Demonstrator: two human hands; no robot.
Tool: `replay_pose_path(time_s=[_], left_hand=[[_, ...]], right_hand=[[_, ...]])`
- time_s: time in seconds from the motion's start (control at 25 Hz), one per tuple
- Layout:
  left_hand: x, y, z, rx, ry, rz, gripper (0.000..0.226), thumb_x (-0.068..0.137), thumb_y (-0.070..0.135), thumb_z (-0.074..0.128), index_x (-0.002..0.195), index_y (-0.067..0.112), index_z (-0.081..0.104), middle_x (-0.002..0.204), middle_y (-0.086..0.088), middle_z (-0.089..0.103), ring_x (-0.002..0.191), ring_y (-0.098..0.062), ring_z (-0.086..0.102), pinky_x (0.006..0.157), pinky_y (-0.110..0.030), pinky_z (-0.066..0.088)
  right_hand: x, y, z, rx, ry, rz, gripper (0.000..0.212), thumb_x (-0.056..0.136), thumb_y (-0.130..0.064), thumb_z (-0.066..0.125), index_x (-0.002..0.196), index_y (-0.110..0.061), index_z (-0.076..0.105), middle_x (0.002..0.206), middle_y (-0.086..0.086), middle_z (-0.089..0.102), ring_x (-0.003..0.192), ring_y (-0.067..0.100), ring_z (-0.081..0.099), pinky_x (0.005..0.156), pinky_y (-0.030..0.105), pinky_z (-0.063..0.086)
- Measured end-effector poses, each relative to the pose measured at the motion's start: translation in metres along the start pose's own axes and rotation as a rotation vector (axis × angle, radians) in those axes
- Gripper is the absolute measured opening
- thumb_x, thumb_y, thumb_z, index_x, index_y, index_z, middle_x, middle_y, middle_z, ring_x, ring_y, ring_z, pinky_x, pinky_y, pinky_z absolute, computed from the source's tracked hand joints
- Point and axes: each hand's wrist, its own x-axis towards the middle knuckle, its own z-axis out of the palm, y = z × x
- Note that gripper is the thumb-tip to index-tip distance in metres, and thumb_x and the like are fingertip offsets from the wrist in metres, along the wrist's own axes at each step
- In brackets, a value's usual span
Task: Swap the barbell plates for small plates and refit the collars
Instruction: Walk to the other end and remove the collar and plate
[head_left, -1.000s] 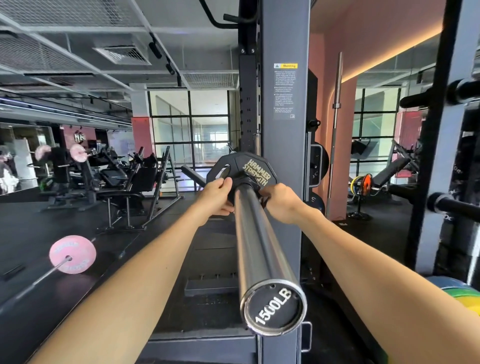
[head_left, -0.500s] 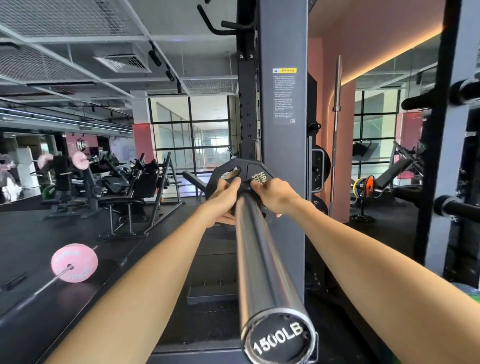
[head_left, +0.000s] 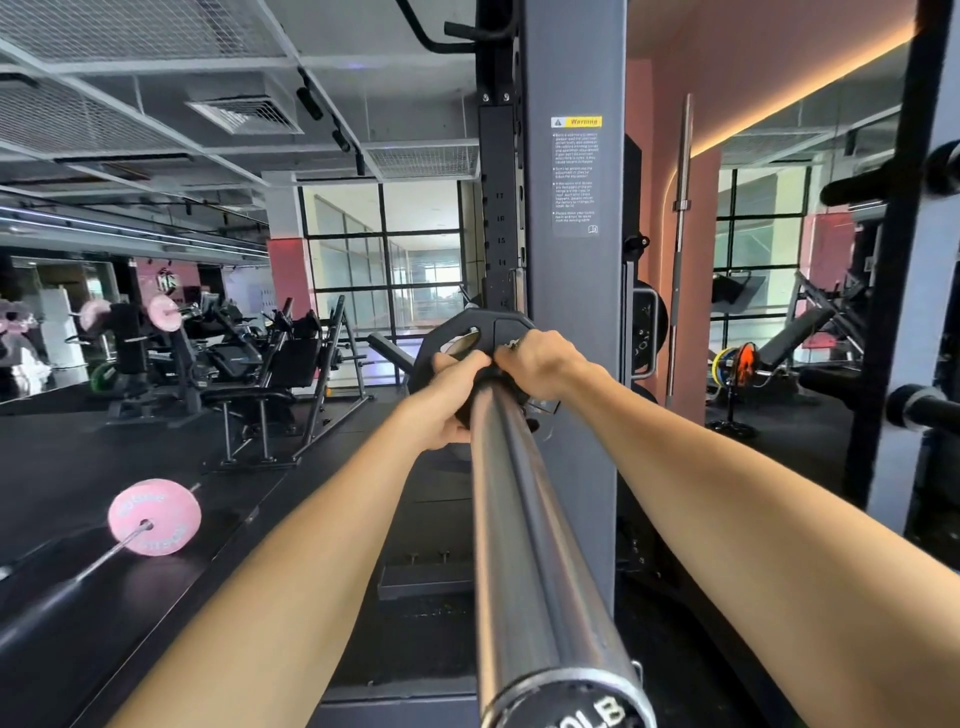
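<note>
A steel barbell sleeve (head_left: 519, 519) runs away from me, its end cap marked 1500LB at the bottom of the view. At its far end a small black plate (head_left: 483, 325) sits against the rack. My left hand (head_left: 447, 395) and my right hand (head_left: 540, 364) wrap the sleeve just in front of the plate, fingers meeting on top. They are closed over a black collar (head_left: 485, 376), which is mostly hidden under them.
A grey rack upright (head_left: 571, 312) stands right behind the plate. On the floor at the left lies another barbell with a pink plate (head_left: 154, 517). Benches and machines (head_left: 270, 374) fill the left side. Plate storage pegs (head_left: 919, 405) stick out at the right.
Both hands have slid from the sides of the sleeve up over its top and closed together on the collar, now covering the plate's lettering.
</note>
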Motion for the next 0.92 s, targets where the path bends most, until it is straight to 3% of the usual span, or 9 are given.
replay_pose_path(time_s=[0.16,0.32,0.44,0.52,0.56,0.68,0.8,0.84,0.92], left_hand=[[-0.001,-0.004,0.002,-0.054,0.033,0.020,0.035,0.088,0.036,0.059,0.110,0.020,0.038,0.085,-0.007,0.058,0.072,-0.019,0.061,0.046,-0.024,0.050],[0.001,-0.005,-0.001,-0.041,0.024,0.021,0.030,0.089,0.037,0.057,0.107,0.021,0.039,0.087,-0.007,0.059,0.073,-0.019,0.062,0.055,-0.030,0.054],[0.002,-0.016,0.001,-0.204,-0.078,-0.068,0.030,0.090,0.037,0.055,0.108,0.017,0.045,0.094,-0.022,0.069,0.086,-0.029,0.069,0.084,-0.052,0.057],[0.002,-0.018,0.000,-0.233,-0.073,-0.055,0.027,0.093,0.034,0.054,0.098,0.007,0.054,0.070,-0.017,0.071,0.069,-0.020,0.070,0.083,-0.039,0.059],[0.005,-0.018,-0.002,-0.218,-0.059,-0.056,0.027,0.095,0.032,0.054,0.094,0.005,0.056,0.061,-0.013,0.069,0.062,-0.017,0.069,0.078,-0.034,0.060],[0.003,-0.012,-0.010,-0.134,-0.148,-0.113,0.039,0.092,0.039,0.055,0.112,0.006,0.058,0.083,-0.014,0.070,0.083,-0.027,0.068,0.086,-0.047,0.057],[-0.003,-0.012,-0.012,-0.082,-0.165,-0.130,0.039,0.092,0.043,0.053,0.111,0.009,0.059,0.077,-0.009,0.069,0.071,-0.022,0.067,0.063,-0.031,0.060],[-0.005,-0.012,-0.011,-0.086,-0.158,-0.115,0.036,0.091,0.042,0.054,0.110,0.011,0.059,0.075,-0.009,0.068,0.069,-0.021,0.066,0.062,-0.030,0.059],[-0.014,-0.012,-0.010,-0.123,-0.151,-0.084,0.029,0.091,0.038,0.055,0.109,0.016,0.055,0.079,-0.010,0.065,0.077,-0.024,0.064,0.073,-0.036,0.059]], right_hand=[[0.003,-0.004,-0.001,-0.062,0.026,-0.071,0.031,0.093,-0.035,0.043,0.093,-0.008,0.060,0.090,0.011,0.056,0.082,0.034,0.057,0.068,0.034,0.043],[0.001,0.011,0.002,0.109,0.045,-0.034,0.034,0.095,-0.026,0.043,0.065,-0.011,0.046,0.069,0.008,0.052,0.060,0.024,0.053,0.055,0.028,0.040],[-0.004,0.027,0.006,0.472,0.083,0.120,0.034,0.092,-0.017,0.037,0.059,-0.011,0.039,0.057,0.009,0.048,0.039,0.018,0.043,0.045,0.022,0.033],[-0.002,0.027,0.001,0.446,0.036,0.117,0.038,0.091,-0.013,0.033,0.055,-0.009,0.041,0.048,0.007,0.050,0.038,0.020,0.042,0.042,0.019,0.033],[-0.001,0.026,-0.002,0.393,-0.018,0.113,0.039,0.092,-0.014,0.032,0.055,-0.008,0.044,0.042,0.005,0.050,0.035,0.020,0.040,0.038,0.017,0.032],[0.002,0.026,-0.003,0.322,-0.142,0.102,0.040,0.097,-0.027,0.035,0.068,-0.003,0.050,0.045,0.009,0.053,0.027,0.018,0.037,0.033,0.015,0.028],[0.005,0.030,0.004,0.351,-0.147,0.130,0.042,0.098,-0.033,0.038,0.070,-0.003,0.050,0.057,0.014,0.054,0.027,0.018,0.037,0.032,0.014,0.026],[0.005,0.030,0.004,0.359,-0.145,0.134,0.043,0.098,-0.032,0.038,0.070,-0.002,0.050,0.056,0.013,0.053,0.027,0.018,0.037,0.032,0.014,0.025],[0.000,0.028,0.004,0.363,-0.136,0.145,0.044,0.099,-0.032,0.036,0.070,-0.002,0.051,0.051,0.010,0.053,0.028,0.019,0.038,0.033,0.015,0.026]])
